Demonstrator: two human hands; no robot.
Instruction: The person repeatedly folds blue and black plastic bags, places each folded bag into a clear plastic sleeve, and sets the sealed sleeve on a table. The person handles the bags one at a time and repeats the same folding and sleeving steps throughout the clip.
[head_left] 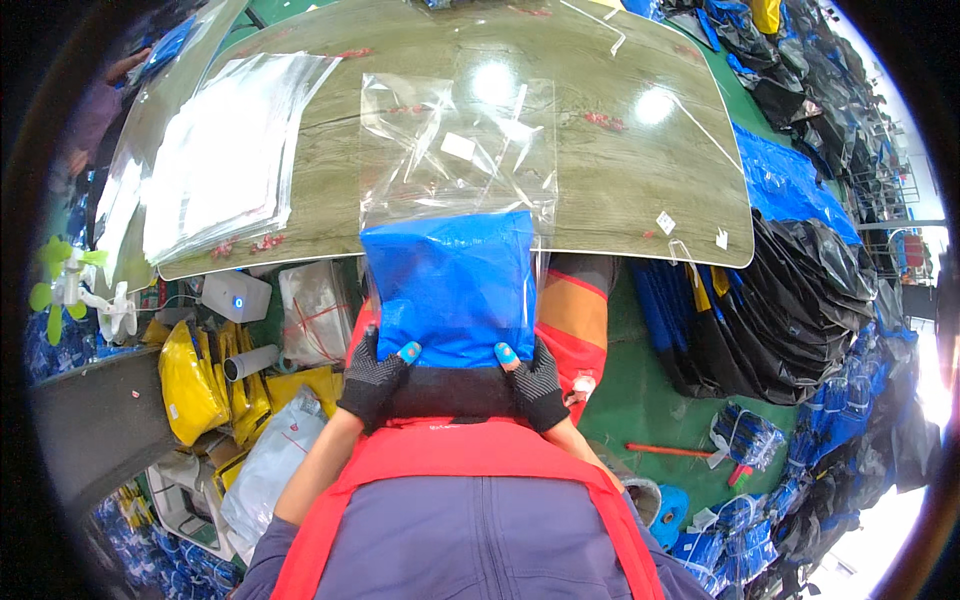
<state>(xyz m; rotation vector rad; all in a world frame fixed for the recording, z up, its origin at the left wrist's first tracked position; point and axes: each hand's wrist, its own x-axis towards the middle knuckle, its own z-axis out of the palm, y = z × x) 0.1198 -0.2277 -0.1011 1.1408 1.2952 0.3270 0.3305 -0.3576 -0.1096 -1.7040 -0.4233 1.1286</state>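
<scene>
Tabletop (620, 180): right half bare apart from a few small scraps and a thin strip; my hands could cross there freely. Left part taken by a stack of clear bags (225, 160), blocking a flat sweep that side. Centre: clear plastic bag (458, 150) lies ahead of me, the blue folded item (450, 285) filling its near end and overhanging the table edge, touching my fingers (408, 352) on both sides. Below left: yellow packets (190, 385) and boxes crowd the floor. Below right: green floor (650, 400) open near my leg, black bags (790, 320) beyond.
</scene>
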